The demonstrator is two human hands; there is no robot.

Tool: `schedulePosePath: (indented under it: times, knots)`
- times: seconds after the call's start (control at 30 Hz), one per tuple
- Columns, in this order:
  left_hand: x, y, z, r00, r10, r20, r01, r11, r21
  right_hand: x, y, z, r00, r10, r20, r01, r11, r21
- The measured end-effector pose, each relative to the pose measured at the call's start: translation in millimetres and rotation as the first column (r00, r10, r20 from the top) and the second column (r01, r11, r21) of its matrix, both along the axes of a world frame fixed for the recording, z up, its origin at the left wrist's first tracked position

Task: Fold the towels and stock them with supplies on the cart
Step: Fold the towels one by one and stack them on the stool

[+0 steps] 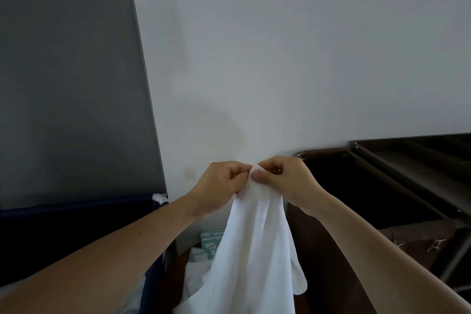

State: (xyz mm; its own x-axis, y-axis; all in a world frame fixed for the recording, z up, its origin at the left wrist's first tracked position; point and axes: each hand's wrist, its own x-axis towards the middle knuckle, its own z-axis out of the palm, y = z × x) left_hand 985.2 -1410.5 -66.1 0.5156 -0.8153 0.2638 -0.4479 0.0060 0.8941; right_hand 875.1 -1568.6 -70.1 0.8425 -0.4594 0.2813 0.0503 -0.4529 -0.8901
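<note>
A white towel [254, 242] hangs down in front of me, held up by its top edge. My left hand [219, 186] and my right hand [285, 181] are close together, almost touching, and each pinches the towel's top between thumb and fingers. The cloth drapes loosely below them and runs out of the bottom of the view. More white cloth [193, 278] lies low behind it. The dark brown cart [397, 176] stands at the right, with its rail and top shelf at about hand height.
A pale wall fills the background, with a grey panel [71, 71] on the left. A dark blue fabric bin [76, 214] sits low at the left. Teal-and-white packets [210, 242] lie low between the bin and the cart.
</note>
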Motion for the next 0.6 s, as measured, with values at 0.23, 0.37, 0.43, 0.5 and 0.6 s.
schedulePosePath:
  times: [0.23,0.37,0.43,0.5,0.6]
  knots:
    - [-0.4,0.9,-1.9,0.998,0.056,0.03,-0.056,0.998,-0.025,-0.4,2.1,-1.7,0.998,0.026,-0.061,-0.023,0.998,0.053]
    - [7.5,1.7,0.6,0.997,0.02,-0.081,-0.022,0.999,-0.032,3.1,1.7,5.5,1.0,-0.012,-0.023,0.009,0.994,-0.113]
    - [11.0,2.6,0.3,0.987,-0.036,-0.154,0.028,0.998,-0.054,5.6,0.5,13.6,0.999,-0.013,0.052,0.022,0.985,-0.17]
    - [14.3,4.4,-0.9,0.989,-0.061,-0.134,0.052,0.996,-0.069,7.8,-3.4,29.6,0.987,-0.023,0.16,0.047,0.988,-0.147]
    - [18.8,11.1,2.6,0.997,-0.048,-0.053,0.041,0.993,-0.112,10.8,-12.5,67.6,0.938,-0.083,0.337,0.108,0.992,-0.058]
